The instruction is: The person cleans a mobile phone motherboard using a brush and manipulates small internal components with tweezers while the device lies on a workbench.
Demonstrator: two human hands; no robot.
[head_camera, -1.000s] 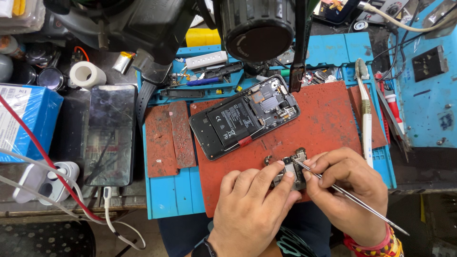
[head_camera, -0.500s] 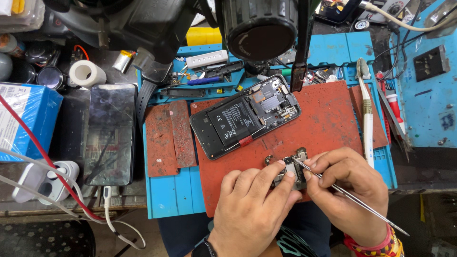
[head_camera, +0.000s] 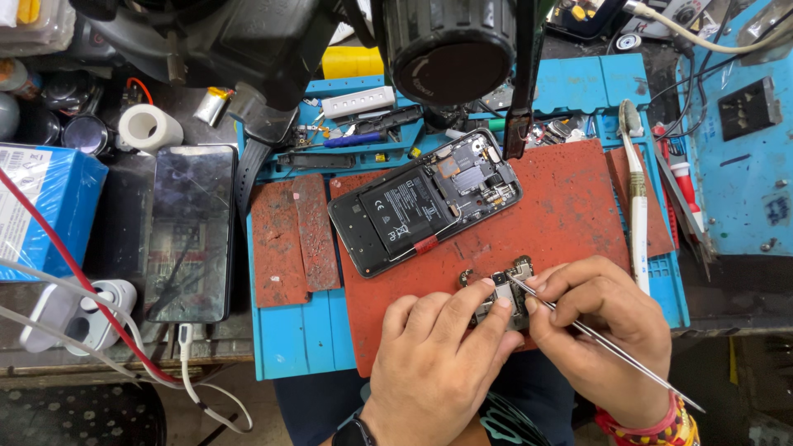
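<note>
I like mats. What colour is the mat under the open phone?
The mat under the open phone is rusty red, worn and speckled; the head view shows it.

- The left hand (head_camera: 442, 351) lay palm down, reaching toward one o'clock, with its fingers curled and pinched together at the tips.
- The right hand (head_camera: 603, 330) reached toward ten o'clock, its fingers closed in a pen grip, and its wrist was at five o'clock.
</note>
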